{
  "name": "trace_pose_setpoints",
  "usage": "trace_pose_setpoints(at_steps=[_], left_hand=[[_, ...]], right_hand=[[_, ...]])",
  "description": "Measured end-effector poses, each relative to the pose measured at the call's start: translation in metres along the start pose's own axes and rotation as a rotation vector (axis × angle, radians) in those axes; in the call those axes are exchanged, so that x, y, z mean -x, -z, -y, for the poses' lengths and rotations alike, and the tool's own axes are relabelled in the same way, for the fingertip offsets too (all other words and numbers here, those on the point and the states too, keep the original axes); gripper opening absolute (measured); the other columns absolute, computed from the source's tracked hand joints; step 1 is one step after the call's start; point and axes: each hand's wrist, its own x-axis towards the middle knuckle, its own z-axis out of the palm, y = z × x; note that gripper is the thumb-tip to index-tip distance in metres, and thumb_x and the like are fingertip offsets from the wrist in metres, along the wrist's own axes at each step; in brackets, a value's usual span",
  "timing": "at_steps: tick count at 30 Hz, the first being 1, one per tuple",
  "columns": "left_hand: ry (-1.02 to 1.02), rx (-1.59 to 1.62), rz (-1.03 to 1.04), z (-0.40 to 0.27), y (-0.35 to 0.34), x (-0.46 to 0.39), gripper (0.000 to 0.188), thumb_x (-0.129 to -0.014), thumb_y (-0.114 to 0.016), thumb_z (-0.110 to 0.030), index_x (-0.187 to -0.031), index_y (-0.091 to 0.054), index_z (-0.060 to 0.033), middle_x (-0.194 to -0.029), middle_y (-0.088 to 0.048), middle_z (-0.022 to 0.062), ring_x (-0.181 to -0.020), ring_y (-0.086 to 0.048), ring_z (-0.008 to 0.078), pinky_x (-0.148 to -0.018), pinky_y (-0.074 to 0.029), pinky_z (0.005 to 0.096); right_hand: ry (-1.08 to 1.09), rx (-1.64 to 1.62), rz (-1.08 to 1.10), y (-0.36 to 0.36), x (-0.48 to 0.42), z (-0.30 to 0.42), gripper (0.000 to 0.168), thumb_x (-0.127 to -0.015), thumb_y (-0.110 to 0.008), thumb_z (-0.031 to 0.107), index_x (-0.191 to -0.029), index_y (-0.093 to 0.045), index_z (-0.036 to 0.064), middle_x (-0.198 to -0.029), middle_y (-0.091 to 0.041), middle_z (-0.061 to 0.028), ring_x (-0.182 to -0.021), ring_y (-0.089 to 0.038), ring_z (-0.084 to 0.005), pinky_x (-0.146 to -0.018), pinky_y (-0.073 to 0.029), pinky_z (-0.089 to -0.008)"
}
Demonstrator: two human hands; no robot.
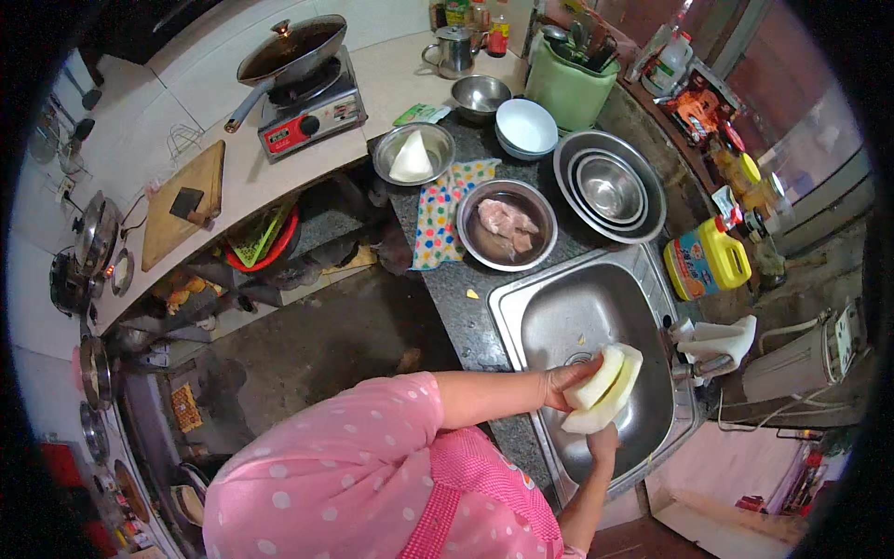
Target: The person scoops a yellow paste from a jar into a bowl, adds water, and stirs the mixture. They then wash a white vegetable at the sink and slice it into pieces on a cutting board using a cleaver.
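Note:
Two long, curved, pale pieces of peeled melon or gourd [616,391] are held side by side above the stainless steel sink [559,307]. My left hand [567,386] grips them from the near side, its thumb end against the shorter piece. My right hand [603,441] is just below the lower end of the longer piece, touching or very close to it. Its fingers are hidden behind that piece. The faucet [707,367], covered with a pale cloth or plastic, stands at the sink's far edge. Small pale scraps lie in the basin by the drain.
Left of the sink, a steel bowl [466,255] holds raw meat in water. Another bowl [381,164] holds a white wedge. Nested steel basins [653,209] and a yellow jug [733,262] stand along the wall. A lidded pan [307,52] sits on a portable stove [325,122].

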Motion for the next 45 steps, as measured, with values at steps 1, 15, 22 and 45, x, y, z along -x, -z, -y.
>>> trace_pose_setpoints(at_steps=[1,15,22,45], left_hand=[[0.002,-0.004,-0.016,-0.003,-0.005,0.003,0.062,-0.072,-0.069,-0.055,-0.113,-0.061,-0.0107,-0.109,-0.066,0.0068,-0.098,-0.063,0.0207,-0.090,-0.049,0.0386],[-0.196,-0.223,-0.161,-0.134,-0.001,0.214,0.058,-0.079,-0.068,-0.044,-0.119,-0.055,-0.0046,-0.113,-0.062,0.0124,-0.100,-0.062,0.0235,-0.090,-0.050,0.0405],[-0.718,-0.499,-0.220,-0.207,-0.067,0.367,0.071,-0.083,-0.056,-0.057,-0.135,-0.039,-0.0114,-0.127,-0.051,0.0179,-0.110,-0.054,0.0403,-0.082,-0.049,0.0620],[-1.304,-0.519,-0.539,-0.201,-0.089,0.434,0.075,-0.082,-0.049,-0.064,-0.137,-0.038,-0.0146,-0.126,-0.051,0.0128,-0.108,-0.054,0.0333,-0.084,-0.048,0.0514]], right_hand=[[0.064,0.722,-0.174,0.000,0.006,0.021,0.040,-0.085,-0.059,0.020,-0.123,-0.056,0.007,-0.115,-0.061,-0.0083,-0.105,-0.057,-0.0204,-0.089,-0.043,-0.0363],[0.326,-0.706,-0.267,-0.013,-0.019,0.224,0.023,-0.090,-0.057,0.011,-0.108,-0.062,-0.003,-0.098,-0.065,-0.0090,-0.086,-0.061,-0.0130,-0.077,-0.048,-0.0257],[0.449,-0.657,-0.237,0.003,-0.106,0.301,0.023,-0.089,-0.059,0.011,-0.108,-0.062,-0.001,-0.092,-0.065,-0.0054,-0.076,-0.060,-0.0127,-0.067,-0.048,-0.0237],[0.400,0.136,-0.683,0.083,-0.285,0.372,0.018,-0.071,-0.059,0.015,-0.087,-0.056,0.005,-0.087,-0.062,-0.0190,-0.083,-0.059,-0.0420,-0.071,-0.047,-0.0468]])
